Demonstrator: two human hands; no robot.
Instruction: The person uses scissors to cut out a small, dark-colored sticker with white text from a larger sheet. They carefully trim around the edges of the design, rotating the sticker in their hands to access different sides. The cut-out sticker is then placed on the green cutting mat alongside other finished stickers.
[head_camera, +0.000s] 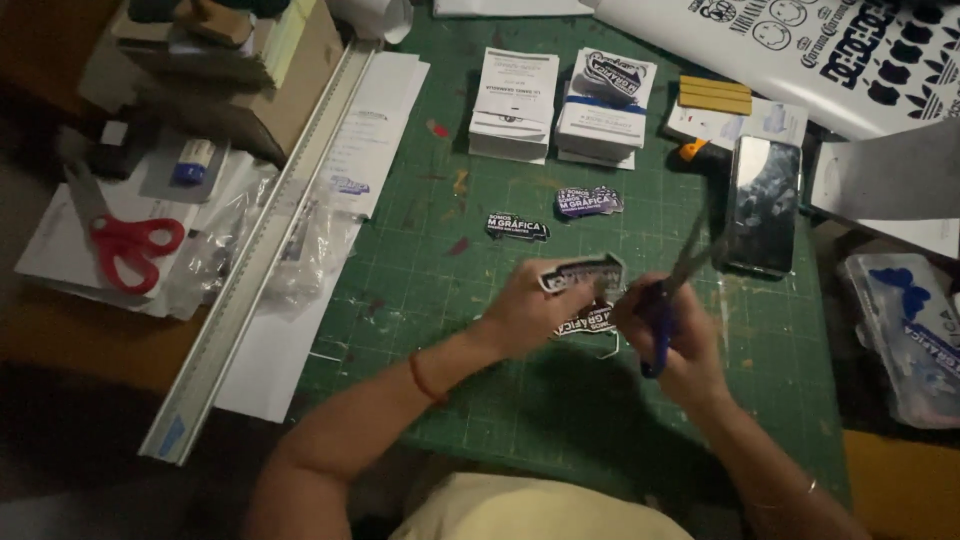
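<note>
At the far left of the tabletop (60, 330), red scissors (128, 243) lay on loose papers (60, 250). A long metal ruler (262, 250) ran diagonally along the left edge of the green cutting mat (430, 300).

Two finished stickers (517, 227) (588, 201) lay flat on the mat, beyond the hands. Two stacks of cards (513, 103) (605, 105) stood at the far edge.

The left hand (525, 310) was closed on a sticker (585, 272), fingers pinching its left end and holding it above the mat near centre. Another sticker piece (590, 320) lay just beneath, between the hands.

The right hand (672, 335) gripped blue-handled scissors (672, 300), fingers wrapped through the loops. The blades pointed up and to the right, partly open, near the sticker's right end. Motion blur hid whether they touched it.

A phone (763, 203) lay at the right, with a utility knife (690, 150) and printed sheets (800, 50) beyond it.

Risks, as judged:
- The blades could cut into the printed area; cause: dim light and a narrow margin.
- The left fingers sat close to the cut line; a slip could nick them.
- Held by one end only, the sticker could twist and give a ragged edge.
</note>
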